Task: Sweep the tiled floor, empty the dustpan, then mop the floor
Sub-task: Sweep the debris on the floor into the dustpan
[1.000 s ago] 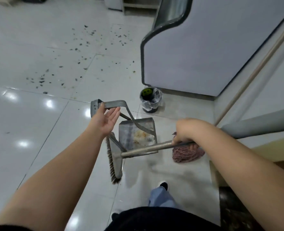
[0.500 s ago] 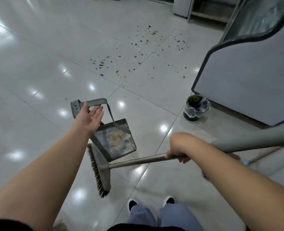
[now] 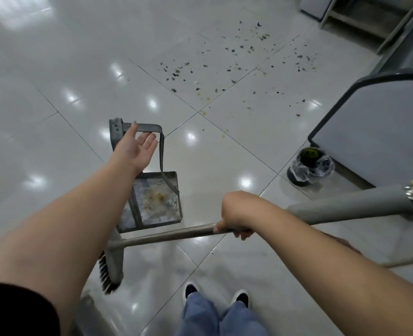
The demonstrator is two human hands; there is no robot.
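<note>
My left hand (image 3: 137, 147) is raised with straight fingers, and the metal dustpan's handle (image 3: 143, 128) rests between its thumb and fingers. The stained dustpan tray (image 3: 155, 201) hangs below it, just above the floor. My right hand (image 3: 235, 220) grips the broom's metal shaft (image 3: 169, 235). The broom head (image 3: 110, 271) points down at my left, bristles near the tiles. Dark scattered debris (image 3: 225, 69) lies on the white tiled floor (image 3: 55, 81) ahead.
A small black bin with a clear liner (image 3: 310, 167) stands by the foot of a grey cabinet (image 3: 382, 132) on the right. A shelf unit (image 3: 360, 15) sits at the far right corner. A pale stick (image 3: 409, 260) lies low right. My shoes (image 3: 215, 294) are at the bottom.
I have stepped back and to the left with broom and dustpan. The bin and cabinet now sit farther right, and the mop head has left the view.
</note>
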